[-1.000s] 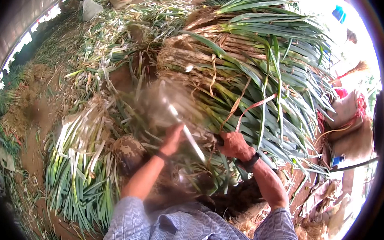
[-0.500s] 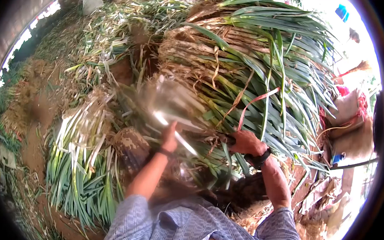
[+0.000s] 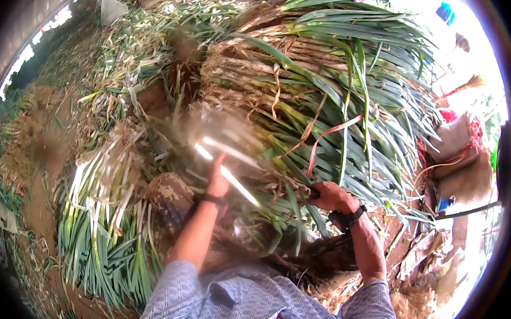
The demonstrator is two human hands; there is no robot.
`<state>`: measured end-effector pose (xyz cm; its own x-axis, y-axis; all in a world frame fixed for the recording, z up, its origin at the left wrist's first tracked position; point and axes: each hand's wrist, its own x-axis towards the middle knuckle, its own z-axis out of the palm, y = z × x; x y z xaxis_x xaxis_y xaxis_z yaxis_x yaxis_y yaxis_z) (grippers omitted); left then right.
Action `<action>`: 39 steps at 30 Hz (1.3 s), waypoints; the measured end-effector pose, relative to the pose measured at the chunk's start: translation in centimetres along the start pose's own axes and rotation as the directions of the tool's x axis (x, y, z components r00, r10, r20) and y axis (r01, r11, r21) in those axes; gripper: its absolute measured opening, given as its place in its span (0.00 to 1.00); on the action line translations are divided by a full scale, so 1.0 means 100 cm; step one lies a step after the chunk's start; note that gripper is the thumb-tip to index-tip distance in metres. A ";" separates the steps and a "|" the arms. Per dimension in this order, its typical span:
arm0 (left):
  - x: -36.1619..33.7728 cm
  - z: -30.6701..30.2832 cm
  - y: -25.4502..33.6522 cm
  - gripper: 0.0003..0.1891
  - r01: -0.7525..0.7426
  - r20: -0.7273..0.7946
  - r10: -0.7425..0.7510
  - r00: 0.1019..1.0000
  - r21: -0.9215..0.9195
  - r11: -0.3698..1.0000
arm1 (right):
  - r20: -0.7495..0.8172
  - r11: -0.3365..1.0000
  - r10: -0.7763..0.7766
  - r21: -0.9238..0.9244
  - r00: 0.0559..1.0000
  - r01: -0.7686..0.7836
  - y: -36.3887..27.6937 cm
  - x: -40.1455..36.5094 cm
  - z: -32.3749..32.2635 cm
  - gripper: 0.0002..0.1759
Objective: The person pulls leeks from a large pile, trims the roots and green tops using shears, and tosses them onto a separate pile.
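My left hand point(image 3: 217, 179) is closed around the pale stalk of a green onion point(image 3: 240, 187), whose white shaft slants down to the right with green leaves beyond it. A blurred bright patch covers the area past my left fingertips. My right hand point(image 3: 335, 197) has its fingers curled at the end of withered brown leaves point(image 3: 289, 181) that stretch from the stalks between my hands. Right in front lies a big heap of untrimmed green onions point(image 3: 321, 99), roots to the left and leaves to the right.
On the left, a pile of cleaned green onions point(image 3: 102, 204) with white shafts lies on the ground beside my camouflage-covered knee point(image 3: 171, 193). Leaf scraps point(image 3: 140, 63) litter the floor behind. Sacks point(image 3: 466, 168) stand at the right, and dry peelings point(image 3: 414, 309) lie near my right elbow.
My left hand has shifted slightly left and up in view, and my right hand slightly right and down. Both keep their grip; the whole scene has slid a little left.
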<state>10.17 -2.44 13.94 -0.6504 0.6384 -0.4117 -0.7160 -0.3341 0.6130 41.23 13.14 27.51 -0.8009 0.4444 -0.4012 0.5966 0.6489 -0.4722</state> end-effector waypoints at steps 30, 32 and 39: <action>0.018 -0.006 -0.020 0.14 -0.012 -0.027 0.015 1.000 0.107 0.994 | -0.023 0.948 0.101 -0.301 0.995 -0.103 -0.072 0.041 -0.027 0.20; 0.030 -0.015 -0.035 0.14 -0.183 -0.003 0.186 0.983 0.167 0.969 | -0.004 0.939 0.111 -0.327 0.994 -0.106 -0.070 0.063 -0.023 0.21; -0.003 0.016 0.001 0.12 -0.148 0.013 0.150 0.989 0.259 0.954 | 0.024 0.942 0.073 -0.329 0.997 -0.061 -0.127 0.098 -0.039 0.27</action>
<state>10.67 -1.55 15.17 -0.7473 0.5897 -0.3062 -0.5210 -0.2341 0.8208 25.64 11.62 32.62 -0.7541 0.4755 -0.4529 0.5941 0.7879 -0.1620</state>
